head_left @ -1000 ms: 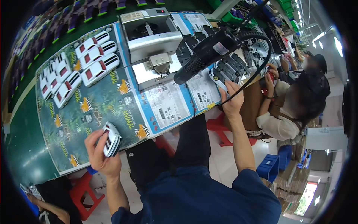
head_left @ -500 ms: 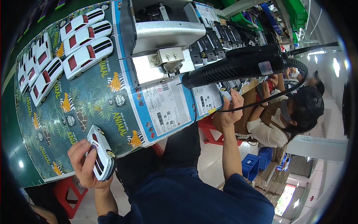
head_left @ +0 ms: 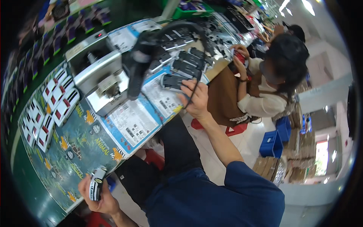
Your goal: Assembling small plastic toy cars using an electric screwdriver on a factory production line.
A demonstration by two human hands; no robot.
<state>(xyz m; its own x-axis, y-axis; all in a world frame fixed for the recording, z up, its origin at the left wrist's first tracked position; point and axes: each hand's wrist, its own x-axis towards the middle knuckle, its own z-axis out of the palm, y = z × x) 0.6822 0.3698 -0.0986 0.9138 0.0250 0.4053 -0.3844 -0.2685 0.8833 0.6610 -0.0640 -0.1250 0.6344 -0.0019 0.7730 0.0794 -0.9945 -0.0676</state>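
Near the table's front edge, my left hand (head_left: 99, 200) is closed around a white toy car (head_left: 99, 181), which is tilted on its side with a wheel showing. My right hand (head_left: 197, 101) reaches to the right part of the table, its fingers closed on the end of an upturned toy car (head_left: 172, 81) with a dark underside. A black electric screwdriver (head_left: 140, 70) hangs between my hands, its cable passing in front of my right fingers. Left of it stands a metal box-shaped machine with a small clamp-like fixture (head_left: 109, 89).
White toy cars (head_left: 62, 100) stand in groups on the printed mat (head_left: 81, 138) at the left. More upturned cars (head_left: 187, 62) lie beyond my right hand. A co-worker (head_left: 272, 79) sits at the right, holding something red. Blue bins (head_left: 271, 143) stand on the floor.
My view has turned toward the right. The car in my left hand has been tipped from top-up onto its side. My right hand has closed on an upturned car.
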